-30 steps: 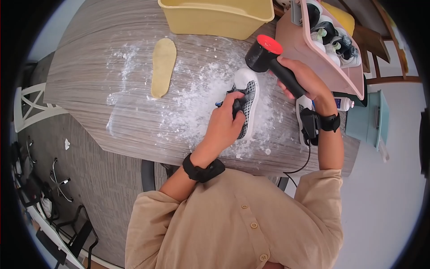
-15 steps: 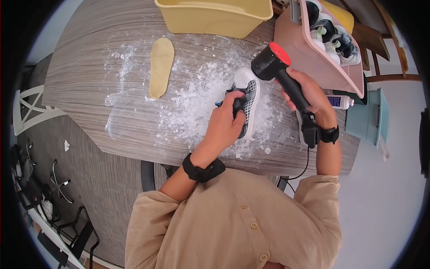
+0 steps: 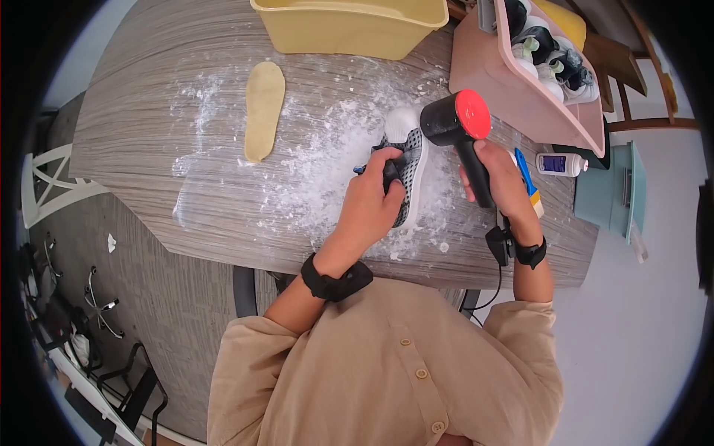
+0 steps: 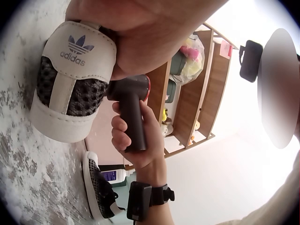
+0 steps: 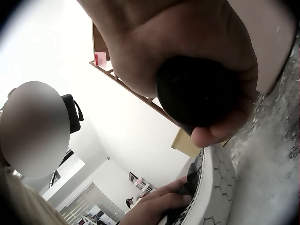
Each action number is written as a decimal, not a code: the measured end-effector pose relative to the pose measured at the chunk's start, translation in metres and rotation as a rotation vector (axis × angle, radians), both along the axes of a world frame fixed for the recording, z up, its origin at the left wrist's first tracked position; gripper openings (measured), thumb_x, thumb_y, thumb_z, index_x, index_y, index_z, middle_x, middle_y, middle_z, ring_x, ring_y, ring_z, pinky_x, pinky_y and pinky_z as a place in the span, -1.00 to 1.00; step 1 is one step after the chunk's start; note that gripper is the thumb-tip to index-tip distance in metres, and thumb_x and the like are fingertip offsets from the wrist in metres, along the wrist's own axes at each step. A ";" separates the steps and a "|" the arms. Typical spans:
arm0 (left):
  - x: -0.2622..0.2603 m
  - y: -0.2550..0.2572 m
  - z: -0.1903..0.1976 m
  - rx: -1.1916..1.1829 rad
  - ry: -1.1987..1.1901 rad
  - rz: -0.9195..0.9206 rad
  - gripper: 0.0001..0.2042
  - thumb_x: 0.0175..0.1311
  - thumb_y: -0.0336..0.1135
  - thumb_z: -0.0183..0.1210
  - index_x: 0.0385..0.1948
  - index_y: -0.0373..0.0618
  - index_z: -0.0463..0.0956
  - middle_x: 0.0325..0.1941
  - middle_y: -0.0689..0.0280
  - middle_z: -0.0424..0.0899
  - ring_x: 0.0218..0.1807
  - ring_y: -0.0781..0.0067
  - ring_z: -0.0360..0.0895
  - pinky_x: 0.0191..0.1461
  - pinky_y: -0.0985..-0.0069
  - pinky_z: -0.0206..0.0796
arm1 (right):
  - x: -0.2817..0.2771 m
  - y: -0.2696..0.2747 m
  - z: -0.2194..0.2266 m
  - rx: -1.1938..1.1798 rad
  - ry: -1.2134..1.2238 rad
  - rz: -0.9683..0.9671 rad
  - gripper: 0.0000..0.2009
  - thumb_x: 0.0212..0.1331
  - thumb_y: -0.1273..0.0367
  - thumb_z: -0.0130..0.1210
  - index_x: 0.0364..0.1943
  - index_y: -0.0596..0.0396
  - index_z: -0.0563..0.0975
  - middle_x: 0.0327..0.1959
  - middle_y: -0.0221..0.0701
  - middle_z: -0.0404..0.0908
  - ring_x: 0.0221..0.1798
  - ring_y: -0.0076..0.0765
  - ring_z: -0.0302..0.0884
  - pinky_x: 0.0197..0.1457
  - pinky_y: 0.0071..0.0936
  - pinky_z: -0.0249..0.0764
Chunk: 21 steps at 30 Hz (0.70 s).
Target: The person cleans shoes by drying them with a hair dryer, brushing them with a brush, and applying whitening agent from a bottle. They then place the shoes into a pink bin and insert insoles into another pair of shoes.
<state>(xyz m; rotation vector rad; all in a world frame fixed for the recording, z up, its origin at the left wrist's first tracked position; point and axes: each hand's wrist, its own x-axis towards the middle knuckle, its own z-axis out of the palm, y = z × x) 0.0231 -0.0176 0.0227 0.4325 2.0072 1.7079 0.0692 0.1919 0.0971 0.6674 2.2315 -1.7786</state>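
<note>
Tilting with its sole turned toward the right hand (image 3: 500, 177), a black-and-white shoe (image 3: 416, 171) is clasped at its opening by the left hand (image 3: 370, 202) at the powder-strewn part of the table (image 3: 141, 167). A black handheld device (image 3: 440, 121) with a round red end is gripped by its handle, the right hand's fingers wrapped about it, and its head is held just beside the shoe's toe; whether they touch cannot be told. Well to the left, a yellowish insole (image 3: 265, 111) is laid flat.
</note>
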 end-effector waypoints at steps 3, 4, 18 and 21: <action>-0.001 -0.001 0.002 -0.015 -0.027 -0.010 -0.63 0.16 -0.45 0.01 0.06 -0.12 0.36 -0.53 0.14 0.51 -0.53 0.34 0.47 -0.36 0.46 0.29 | 0.008 -0.003 -0.006 -0.038 0.033 -0.012 -0.62 0.40 0.12 -0.26 -0.37 0.16 0.38 -0.61 -0.37 0.46 -0.69 -0.48 0.40 -0.56 -0.55 0.33; 0.000 -0.001 0.001 -0.010 -0.018 -0.005 -0.63 0.16 -0.45 0.01 0.06 -0.12 0.36 -0.53 0.14 0.50 -0.53 0.35 0.46 -0.37 0.46 0.29 | 0.011 -0.004 -0.008 -0.042 0.037 -0.023 -0.62 0.40 0.12 -0.26 -0.36 0.17 0.38 -0.60 -0.37 0.46 -0.69 -0.48 0.41 -0.55 -0.55 0.34; 0.000 0.000 0.001 -0.011 -0.015 -0.007 -0.63 0.16 -0.46 0.00 0.07 -0.15 0.35 -0.53 0.15 0.52 -0.51 0.39 0.47 -0.35 0.48 0.30 | 0.040 -0.016 -0.038 -0.124 0.130 -0.105 -0.56 0.42 0.07 -0.32 -0.30 0.21 0.37 -0.59 -0.34 0.47 -0.64 -0.44 0.45 -0.53 -0.51 0.37; 0.000 0.000 0.002 -0.012 -0.022 -0.012 -0.63 0.17 -0.46 0.00 0.07 -0.15 0.35 -0.52 0.15 0.52 -0.50 0.39 0.48 -0.33 0.49 0.31 | 0.047 -0.018 -0.045 -0.124 0.145 -0.119 -0.55 0.42 0.06 -0.32 -0.30 0.21 0.37 -0.58 -0.34 0.46 -0.63 -0.45 0.44 -0.53 -0.51 0.37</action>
